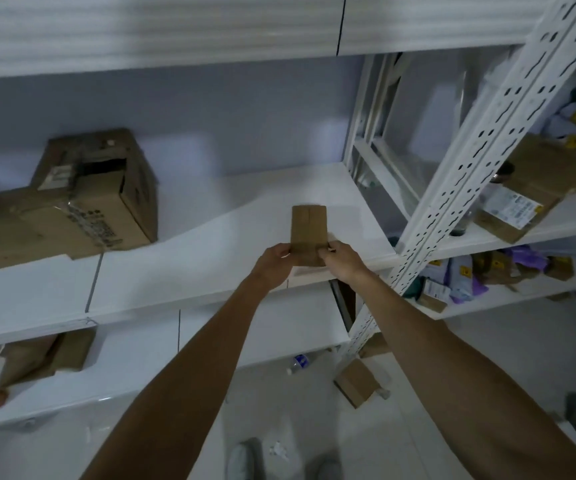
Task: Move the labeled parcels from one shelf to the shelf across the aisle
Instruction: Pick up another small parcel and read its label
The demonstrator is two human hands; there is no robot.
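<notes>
Gripping a small brown parcel (308, 233) at its near end, the left hand (272, 259) and right hand (343, 259) are pinching it between their fingers (324, 252), its long axis running away from them over the white shelf (210, 251).

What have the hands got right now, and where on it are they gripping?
Both hands hold one small brown cardboard parcel over the white shelf: left hand and right hand pinch its near end from opposite sides.
</notes>
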